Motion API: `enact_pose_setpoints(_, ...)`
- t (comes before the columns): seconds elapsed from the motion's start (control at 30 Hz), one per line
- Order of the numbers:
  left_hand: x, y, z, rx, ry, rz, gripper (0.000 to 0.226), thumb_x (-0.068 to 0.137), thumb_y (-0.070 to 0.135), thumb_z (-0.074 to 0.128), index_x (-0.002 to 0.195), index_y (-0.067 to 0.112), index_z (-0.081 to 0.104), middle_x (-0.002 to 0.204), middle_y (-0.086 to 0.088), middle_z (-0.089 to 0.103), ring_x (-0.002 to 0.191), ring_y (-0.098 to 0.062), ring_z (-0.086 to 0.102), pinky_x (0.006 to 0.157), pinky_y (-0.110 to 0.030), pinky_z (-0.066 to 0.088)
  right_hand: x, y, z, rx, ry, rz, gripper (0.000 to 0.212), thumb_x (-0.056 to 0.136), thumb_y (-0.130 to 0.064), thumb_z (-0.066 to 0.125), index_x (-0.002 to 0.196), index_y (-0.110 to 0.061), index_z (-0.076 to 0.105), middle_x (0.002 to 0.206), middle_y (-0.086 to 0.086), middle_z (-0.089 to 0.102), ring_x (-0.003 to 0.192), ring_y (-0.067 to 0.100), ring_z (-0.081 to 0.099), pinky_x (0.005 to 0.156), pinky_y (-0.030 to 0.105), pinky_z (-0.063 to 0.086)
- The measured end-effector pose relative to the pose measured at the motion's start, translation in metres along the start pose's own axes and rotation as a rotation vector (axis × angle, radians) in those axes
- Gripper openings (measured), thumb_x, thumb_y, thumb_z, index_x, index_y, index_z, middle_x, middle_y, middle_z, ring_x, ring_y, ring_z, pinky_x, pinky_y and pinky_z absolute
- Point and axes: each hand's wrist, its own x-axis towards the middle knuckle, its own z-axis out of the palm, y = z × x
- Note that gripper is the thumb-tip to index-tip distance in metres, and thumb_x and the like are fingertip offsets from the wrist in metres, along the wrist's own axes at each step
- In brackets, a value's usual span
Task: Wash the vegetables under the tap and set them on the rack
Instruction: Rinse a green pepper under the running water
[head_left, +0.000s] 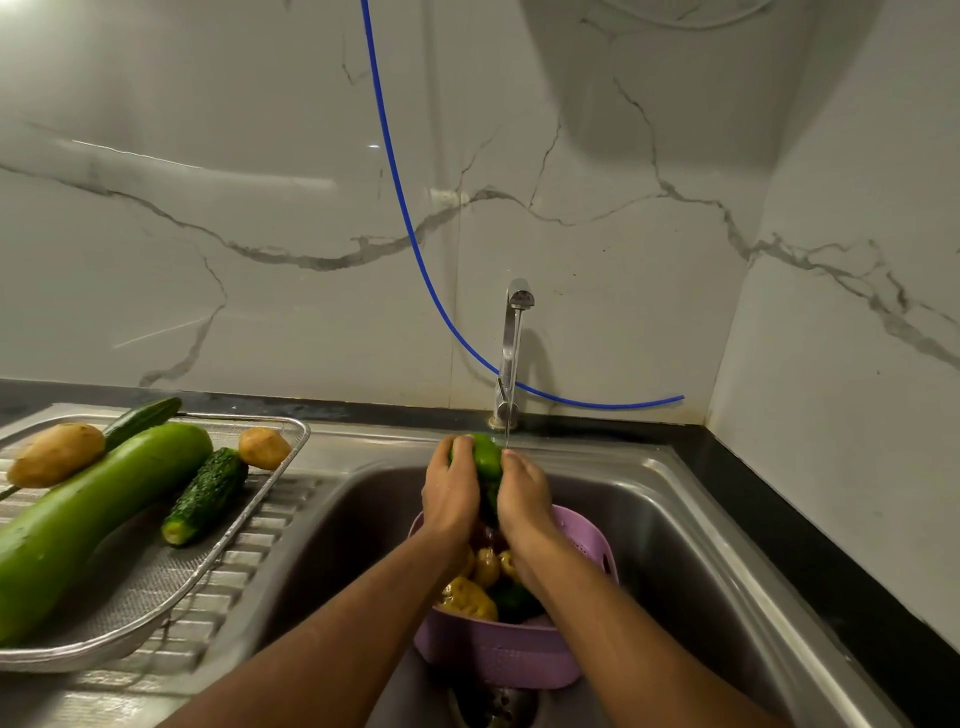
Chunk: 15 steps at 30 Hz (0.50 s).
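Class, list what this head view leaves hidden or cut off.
- Green vegetable: mostly covered by the left hand and right hand.
- Purple colander: its contents are partly hidden by both forearms.
- Long green gourd: cut off by the left edge.
- Sink drain: cut off by the bottom edge.

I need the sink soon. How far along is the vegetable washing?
Partly done. On the rack lie two potatoes, a long green gourd and two cucumbers. Both hands, left hand and right hand, hold a green vegetable under the running tap. Several vegetables wait in the purple colander.
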Motion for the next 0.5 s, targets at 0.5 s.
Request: enact_pose_setpoints(0.5, -0.003, -0.003, -0.003, 0.198, -0.201, 0.192, 0.025, 0.107, 0.025, 0.045, 0.123, 0.036, 0.061, 0.117, 0.008, 0.060, 0.107, -0.011, 0.060, 0.092, -0.033, 0.054, 0.004, -0.001, -0.007, 0.080, 0.030, 0.211, 0.037, 0.105, -0.050, 0.043, 0.121, -0.020, 0.059, 0.107, 0.013, 0.065, 0.094, 0.027, 0.065, 0.090, 0.045, 0.058)
